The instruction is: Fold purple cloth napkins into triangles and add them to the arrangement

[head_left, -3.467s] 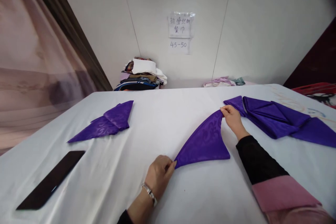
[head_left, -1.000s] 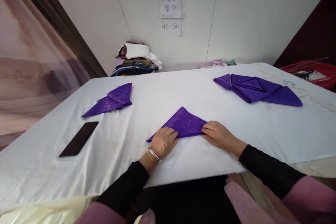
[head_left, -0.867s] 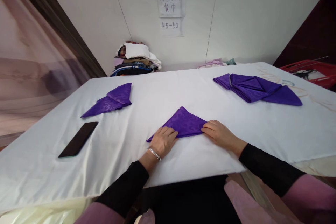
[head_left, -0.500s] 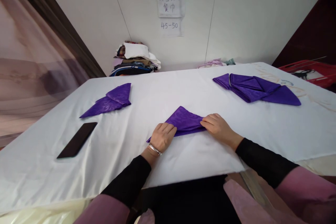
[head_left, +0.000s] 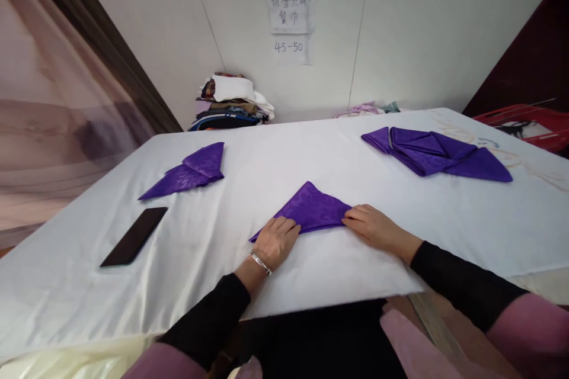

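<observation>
Purple cloth, patterned, folded to a rough triangle: this napkin lies at the near middle of the desk, its peak pointing away from the person. The left hand covers part of its left side, fingers close together and bent over the near edge, pinching it against the thumb; the napkin's left tip shows beyond the hand. The right hand pinches the right corner between thumb and fingers. A silver bracelet is worn on the left wrist.

Further off on the left, a second purple napkin lies folded, pointed toward the near left. Nearer than it, well apart from the left hand, lies a dark flat slab. At the far right, several folded purple pieces lie in an overlapping group.

Beyond the far edge, a stack of clothes stands by the wall beneath a handwritten sign, slightly left of it. A red basket is partly visible at the far right.
</observation>
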Motion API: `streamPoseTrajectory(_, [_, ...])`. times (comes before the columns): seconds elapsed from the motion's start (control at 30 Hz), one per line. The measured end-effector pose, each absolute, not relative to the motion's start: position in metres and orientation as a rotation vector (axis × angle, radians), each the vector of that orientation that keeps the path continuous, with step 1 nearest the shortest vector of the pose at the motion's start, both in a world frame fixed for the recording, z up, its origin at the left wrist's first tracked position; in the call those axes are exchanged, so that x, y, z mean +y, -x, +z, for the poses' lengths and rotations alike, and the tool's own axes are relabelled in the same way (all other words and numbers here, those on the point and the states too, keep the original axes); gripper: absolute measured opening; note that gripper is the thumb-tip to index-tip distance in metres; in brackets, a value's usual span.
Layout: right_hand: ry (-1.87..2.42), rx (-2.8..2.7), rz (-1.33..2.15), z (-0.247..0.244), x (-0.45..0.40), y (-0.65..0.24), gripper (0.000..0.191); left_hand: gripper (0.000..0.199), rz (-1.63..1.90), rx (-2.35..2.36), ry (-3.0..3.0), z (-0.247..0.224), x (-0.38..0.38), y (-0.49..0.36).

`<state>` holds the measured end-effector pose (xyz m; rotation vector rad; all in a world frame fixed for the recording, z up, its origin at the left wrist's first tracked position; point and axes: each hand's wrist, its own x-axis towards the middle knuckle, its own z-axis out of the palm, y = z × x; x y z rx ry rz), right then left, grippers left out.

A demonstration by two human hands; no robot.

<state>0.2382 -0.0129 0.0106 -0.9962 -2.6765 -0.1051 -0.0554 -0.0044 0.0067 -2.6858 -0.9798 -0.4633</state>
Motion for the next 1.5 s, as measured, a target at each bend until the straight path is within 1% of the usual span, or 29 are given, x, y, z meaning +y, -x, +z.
streamPoseTrajectory(0.27, [0.937, -2.612, -0.238, -0.005, -0.007, -0.245, 0.028, 0.020, -0.365, -1.077, 2.670, 0.004, -0.008, 0.053])
streamPoseTrajectory(0.43, [0.941, -2.566, -0.217, -0.009, -0.007, -0.248, 0.027, 0.021, -0.380, -1.140, 2.661, 0.000, -0.010, 0.058])
streamPoseTrajectory(0.7, [0.985, -2.468, -0.135, -0.011, -0.011, -0.247, 0.031, 0.019, -0.471, -1.387, 2.522, 0.002, -0.018, 0.112])
streamPoseTrajectory(0.9, [0.983, -2.433, -0.097, -0.012, -0.010, -0.247, 0.030, 0.020, -0.459, -1.537, 2.461, 0.005, -0.022, 0.143])
streamPoseTrajectory(1.33, [0.980, -2.459, -0.058, -0.011, -0.010, -0.250, 0.031, 0.019, -0.345, -1.547, 2.428, 0.004, -0.020, 0.148])
streamPoseTrajectory(1.5, [1.019, -2.458, -0.048, -0.009, -0.012, -0.252, 0.030, 0.023, -0.358, -1.559, 2.391, 0.003, -0.021, 0.148])
